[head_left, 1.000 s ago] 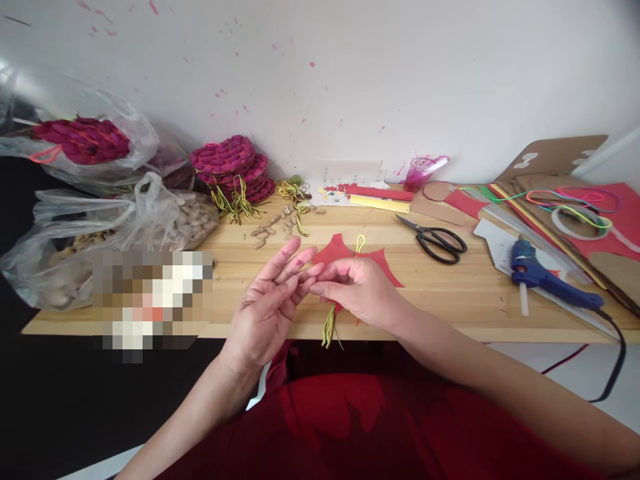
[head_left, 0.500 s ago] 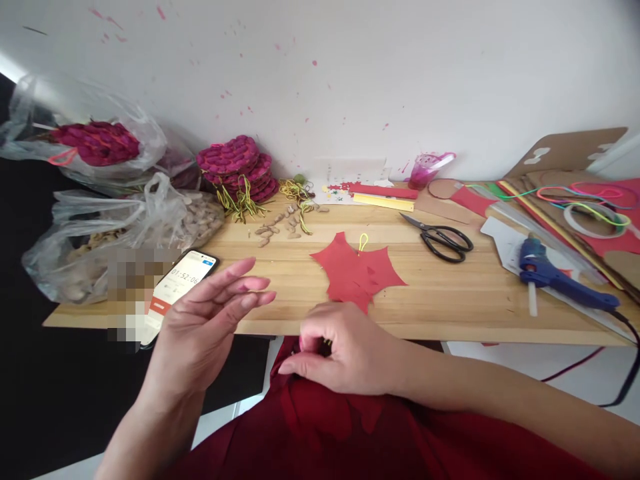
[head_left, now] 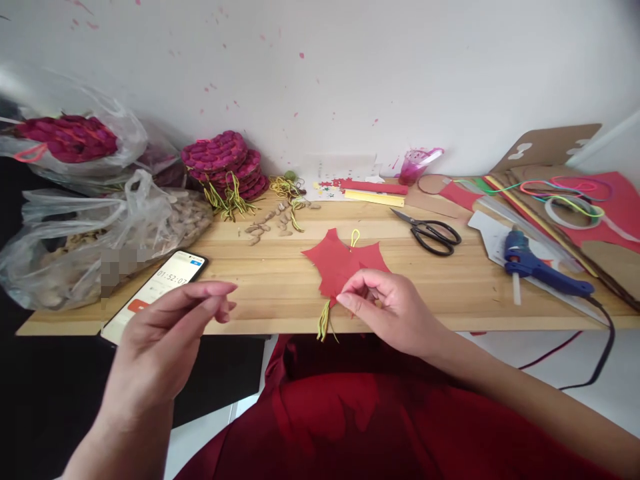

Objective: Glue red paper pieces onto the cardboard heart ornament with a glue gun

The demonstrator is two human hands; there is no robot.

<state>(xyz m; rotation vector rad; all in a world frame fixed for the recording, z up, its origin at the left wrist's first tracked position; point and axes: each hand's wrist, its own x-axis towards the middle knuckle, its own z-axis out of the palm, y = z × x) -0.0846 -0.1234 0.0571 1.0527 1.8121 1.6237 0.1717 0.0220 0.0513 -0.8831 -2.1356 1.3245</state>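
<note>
My right hand (head_left: 387, 310) is closed in a pinch at the top of a yellow-green yarn tassel (head_left: 324, 321). The tassel's loose strands hang past the table's front edge. Just behind that hand lies a red paper shape with pointed corners (head_left: 333, 257), its lower right part covered by my fingers. A small yellow cord loop (head_left: 355, 237) sticks up from its top. To the left, my left hand (head_left: 173, 337) is raised in front of the phone (head_left: 167, 280), thumb pressed against the fingers. Whatever lies between those fingertips is too small to make out.
Black scissors (head_left: 434, 235) and a blue glue gun (head_left: 545, 267) lie on the right. Stacked magenta woven pieces (head_left: 225, 163), scattered peanuts (head_left: 267, 223) and a plastic bag of peanuts (head_left: 125, 213) are on the left. A pink-stained cup (head_left: 414, 167) stands by the wall.
My right hand has come up from my lap to the paper shape's lower edge, bringing the tassel into view. My left hand has moved down and left, its fingers drawn closer together.
</note>
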